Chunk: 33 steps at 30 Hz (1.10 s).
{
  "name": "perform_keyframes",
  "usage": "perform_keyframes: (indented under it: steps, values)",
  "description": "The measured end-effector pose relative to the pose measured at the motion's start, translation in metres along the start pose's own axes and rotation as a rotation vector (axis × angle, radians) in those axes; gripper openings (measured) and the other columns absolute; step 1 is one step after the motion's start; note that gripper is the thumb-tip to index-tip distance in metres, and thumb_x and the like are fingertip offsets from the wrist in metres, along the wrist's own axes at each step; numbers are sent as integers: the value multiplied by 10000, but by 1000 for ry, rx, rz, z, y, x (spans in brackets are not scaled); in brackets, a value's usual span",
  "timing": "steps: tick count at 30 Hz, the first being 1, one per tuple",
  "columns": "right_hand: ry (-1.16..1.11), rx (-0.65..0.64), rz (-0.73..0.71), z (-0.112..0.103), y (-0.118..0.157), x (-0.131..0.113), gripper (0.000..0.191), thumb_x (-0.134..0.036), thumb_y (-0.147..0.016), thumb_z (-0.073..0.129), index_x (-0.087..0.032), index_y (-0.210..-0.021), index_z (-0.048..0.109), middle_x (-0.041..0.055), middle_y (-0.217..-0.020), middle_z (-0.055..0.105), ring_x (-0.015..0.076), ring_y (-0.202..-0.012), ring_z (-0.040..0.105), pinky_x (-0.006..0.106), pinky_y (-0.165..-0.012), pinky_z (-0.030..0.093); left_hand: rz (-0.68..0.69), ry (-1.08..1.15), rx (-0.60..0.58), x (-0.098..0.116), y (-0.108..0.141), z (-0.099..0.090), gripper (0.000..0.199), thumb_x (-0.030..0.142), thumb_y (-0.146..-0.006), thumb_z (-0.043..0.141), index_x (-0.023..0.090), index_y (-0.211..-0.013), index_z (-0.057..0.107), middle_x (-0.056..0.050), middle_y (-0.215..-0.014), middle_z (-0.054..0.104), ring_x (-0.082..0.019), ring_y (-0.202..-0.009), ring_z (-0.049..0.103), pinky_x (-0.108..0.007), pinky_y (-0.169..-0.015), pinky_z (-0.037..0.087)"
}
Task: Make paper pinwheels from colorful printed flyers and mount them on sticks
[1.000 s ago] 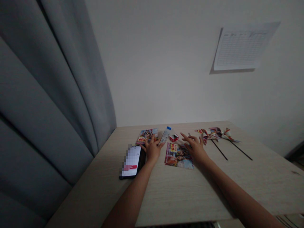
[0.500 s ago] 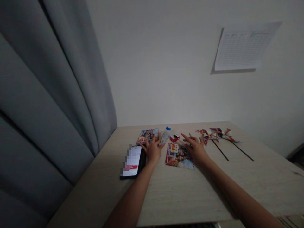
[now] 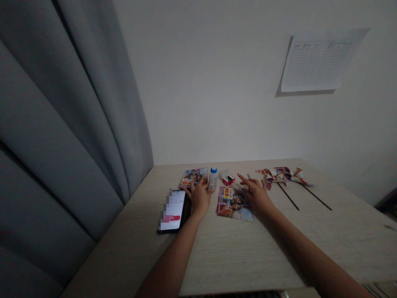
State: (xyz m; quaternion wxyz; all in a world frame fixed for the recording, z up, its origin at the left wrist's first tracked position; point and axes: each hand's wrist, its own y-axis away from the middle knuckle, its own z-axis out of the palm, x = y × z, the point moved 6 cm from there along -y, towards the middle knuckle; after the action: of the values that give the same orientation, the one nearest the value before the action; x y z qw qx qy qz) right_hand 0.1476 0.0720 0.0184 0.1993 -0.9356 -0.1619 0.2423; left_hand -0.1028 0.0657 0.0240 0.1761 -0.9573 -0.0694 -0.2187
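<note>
Two hands (image 3: 201, 199), flyer (image 3: 237, 206) between, tabletop (image 3: 235, 252) reaching near edge (image 3: 235, 291)

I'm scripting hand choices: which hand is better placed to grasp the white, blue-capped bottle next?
Probably the left hand, its fingers right beside the bottle; the right hand is farther, beyond the small red box.

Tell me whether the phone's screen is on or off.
On: the phone lies face up on the table, its screen glowing pale with a red patch near the lower end.
</note>
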Motion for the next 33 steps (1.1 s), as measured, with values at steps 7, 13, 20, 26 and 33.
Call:
perform_keyframes:
  steps: [7, 13, 20, 26, 33]
  values:
    - [32, -47, 3, 1, -1, 2, 576, -202, -952, 469, -380, -1499, 432, 62, -1227, 697, 283, -1235, 548, 679, -1152, 185, 3, -36, -8, -1, -3, 4, 249, 404, -908, 638, 376, -1126, 755, 27, -1500, 536, -336, -1491, 244, -707, -1175, 6]
    - [-1, -185, 0, 1, -1, -2, 398, -173, -917, 486, -286, -1229, 706, 96, -1254, 687, 284, -1271, 528, 620, -1143, 245, 59, -106, 58, 3, -2, 0, 295, 457, -913, 623, 389, -1177, 735, 10, -1521, 512, -360, -1482, 244, -717, -1166, -24]
    - [-111, -289, -105, 0, 0, 7, 591, -11, -647, 545, -294, -1115, 768, 32, -1252, 717, 263, -1304, 530, 484, -1126, 377, -6, -61, 117, 4, 0, -9, 133, 369, -877, 689, 287, -953, 761, -32, -1426, 585, -323, -1421, 351, -701, -1177, 35]
    - [-66, -354, -177, 2, 1, 8, 607, -14, -665, 526, -350, -1105, 776, -19, -1263, 718, 262, -1282, 547, 479, -1110, 404, -38, 26, 65, 4, 4, -2, 174, 306, -884, 665, 299, -1021, 773, -53, -1394, 605, -335, -1403, 361, -718, -1157, 127]
    - [-9, -377, -194, -2, 4, -4, 548, -50, -703, 549, -355, -1095, 783, 18, -1189, 732, 288, -1216, 556, 502, -1059, 412, 36, -60, -64, 9, 4, 11, 365, 391, -920, 587, 369, -1272, 683, -52, -1553, 452, -369, -1460, 270, -758, -1130, 128]
